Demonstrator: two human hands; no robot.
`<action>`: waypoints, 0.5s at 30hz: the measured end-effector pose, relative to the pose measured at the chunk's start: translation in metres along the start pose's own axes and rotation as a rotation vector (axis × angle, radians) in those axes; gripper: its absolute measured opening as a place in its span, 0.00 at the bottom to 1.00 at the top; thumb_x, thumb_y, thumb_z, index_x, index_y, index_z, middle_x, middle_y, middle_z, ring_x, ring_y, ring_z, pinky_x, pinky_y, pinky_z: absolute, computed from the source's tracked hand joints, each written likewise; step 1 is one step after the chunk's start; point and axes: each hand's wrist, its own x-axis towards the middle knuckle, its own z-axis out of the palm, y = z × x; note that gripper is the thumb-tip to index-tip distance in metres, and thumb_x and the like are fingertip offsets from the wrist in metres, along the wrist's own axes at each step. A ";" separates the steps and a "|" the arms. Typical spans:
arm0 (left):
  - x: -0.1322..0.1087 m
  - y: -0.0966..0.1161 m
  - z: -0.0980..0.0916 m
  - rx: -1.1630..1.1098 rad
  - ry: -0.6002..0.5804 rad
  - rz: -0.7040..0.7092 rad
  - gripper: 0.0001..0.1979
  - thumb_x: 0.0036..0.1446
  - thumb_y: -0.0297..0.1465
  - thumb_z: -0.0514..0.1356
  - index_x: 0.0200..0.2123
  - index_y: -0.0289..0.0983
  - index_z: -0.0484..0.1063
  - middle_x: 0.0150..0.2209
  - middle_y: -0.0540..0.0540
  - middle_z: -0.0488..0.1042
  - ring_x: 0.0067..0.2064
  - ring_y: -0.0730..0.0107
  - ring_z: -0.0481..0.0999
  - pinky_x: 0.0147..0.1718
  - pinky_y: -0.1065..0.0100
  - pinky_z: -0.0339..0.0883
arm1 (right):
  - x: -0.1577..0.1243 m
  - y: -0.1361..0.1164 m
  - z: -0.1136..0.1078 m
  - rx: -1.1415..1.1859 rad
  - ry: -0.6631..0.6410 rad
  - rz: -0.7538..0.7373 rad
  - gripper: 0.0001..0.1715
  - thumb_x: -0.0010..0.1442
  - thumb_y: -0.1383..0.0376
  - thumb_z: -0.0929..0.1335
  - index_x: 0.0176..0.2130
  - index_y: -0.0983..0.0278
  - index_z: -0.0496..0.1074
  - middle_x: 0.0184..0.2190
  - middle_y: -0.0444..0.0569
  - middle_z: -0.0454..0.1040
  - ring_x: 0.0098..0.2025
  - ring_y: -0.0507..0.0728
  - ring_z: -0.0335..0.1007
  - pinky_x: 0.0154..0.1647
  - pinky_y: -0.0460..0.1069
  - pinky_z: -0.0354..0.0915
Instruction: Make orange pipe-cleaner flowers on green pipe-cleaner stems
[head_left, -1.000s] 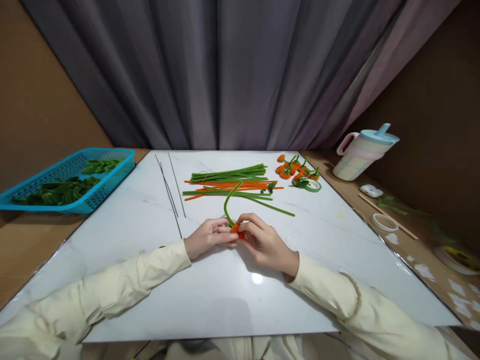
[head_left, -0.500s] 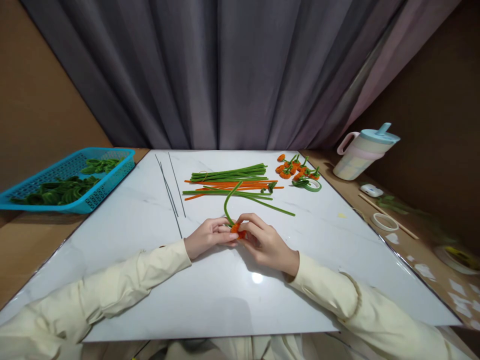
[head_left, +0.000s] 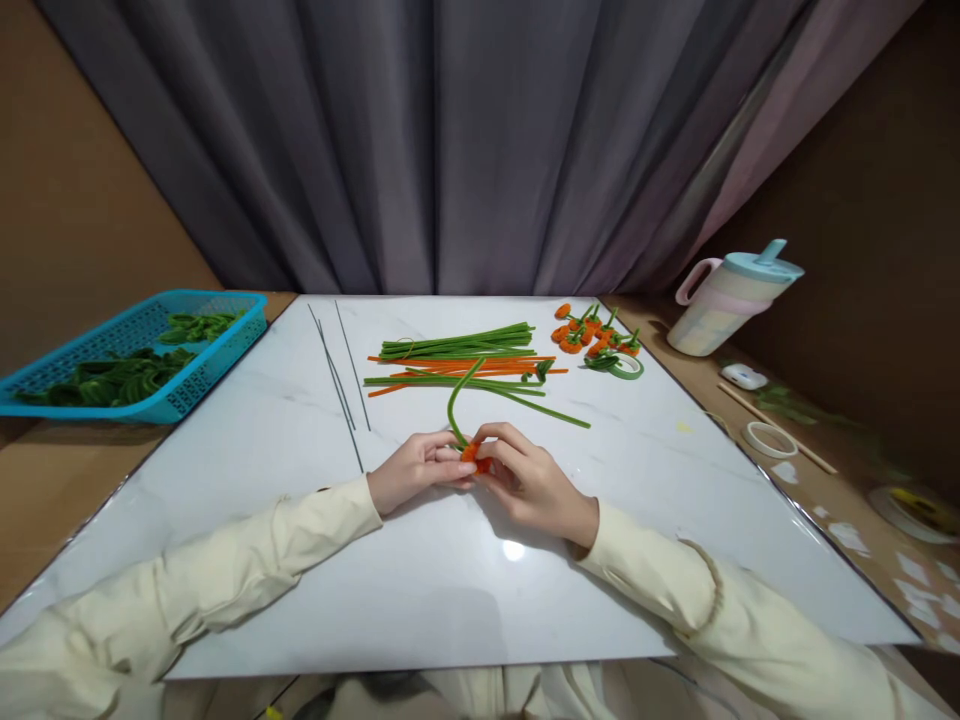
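Between my two hands is a small orange pipe-cleaner flower [head_left: 470,454], with a curved green pipe-cleaner stem [head_left: 452,405] rising from it. My left hand [head_left: 424,467] pinches the flower from the left, thumb along its near side. From the right, the bent fingers of my right hand [head_left: 529,478] grip it too, covering part of the orange. Just beyond the hands lie loose green pipe cleaners [head_left: 517,391], orange pipe cleaners [head_left: 487,367] and a bundle of green ones [head_left: 457,342].
Finished orange flowers [head_left: 592,330] and a roll of green tape [head_left: 627,367] sit at the back right. Dark thin wires [head_left: 335,375] lie left. A blue basket [head_left: 172,405] holds green leaf pieces. On the right ledge stand a tumbler [head_left: 724,310], a white tape roll [head_left: 770,441] and a stick [head_left: 806,447].
Both hands keep their hold on the orange flower, with barely any finger movement. The whole view has shifted very slightly.
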 end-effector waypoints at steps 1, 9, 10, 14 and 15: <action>0.000 -0.001 0.000 0.003 -0.003 0.003 0.17 0.43 0.30 0.70 0.37 0.31 0.74 0.31 0.46 0.77 0.34 0.69 0.77 0.42 0.65 0.69 | 0.000 0.000 0.000 0.000 0.001 0.001 0.09 0.60 0.71 0.63 0.42 0.62 0.63 0.43 0.54 0.66 0.32 0.52 0.68 0.31 0.47 0.68; 0.001 -0.002 -0.003 0.009 -0.013 0.011 0.15 0.44 0.30 0.69 0.36 0.31 0.73 0.30 0.47 0.77 0.35 0.68 0.77 0.43 0.64 0.69 | -0.002 0.002 0.000 0.001 -0.012 0.006 0.08 0.59 0.71 0.63 0.41 0.63 0.64 0.44 0.54 0.66 0.31 0.52 0.67 0.29 0.47 0.67; 0.001 -0.002 -0.003 0.009 -0.013 0.011 0.15 0.44 0.30 0.69 0.36 0.31 0.73 0.30 0.47 0.76 0.36 0.67 0.77 0.43 0.63 0.69 | -0.002 0.002 0.000 0.004 -0.012 0.007 0.08 0.59 0.71 0.63 0.41 0.63 0.64 0.44 0.54 0.66 0.32 0.52 0.67 0.29 0.47 0.67; 0.001 -0.002 -0.002 0.009 -0.014 0.007 0.15 0.44 0.29 0.69 0.37 0.32 0.73 0.30 0.48 0.77 0.36 0.68 0.76 0.44 0.63 0.69 | -0.002 0.002 0.001 0.001 -0.013 0.008 0.08 0.59 0.71 0.63 0.41 0.63 0.64 0.44 0.55 0.66 0.34 0.53 0.68 0.31 0.48 0.67; 0.001 -0.002 -0.002 0.009 -0.012 0.004 0.15 0.45 0.29 0.69 0.37 0.32 0.73 0.30 0.48 0.77 0.36 0.68 0.76 0.44 0.64 0.69 | -0.002 0.002 0.001 0.001 -0.012 0.008 0.08 0.59 0.71 0.63 0.42 0.64 0.64 0.44 0.55 0.67 0.34 0.53 0.68 0.31 0.48 0.68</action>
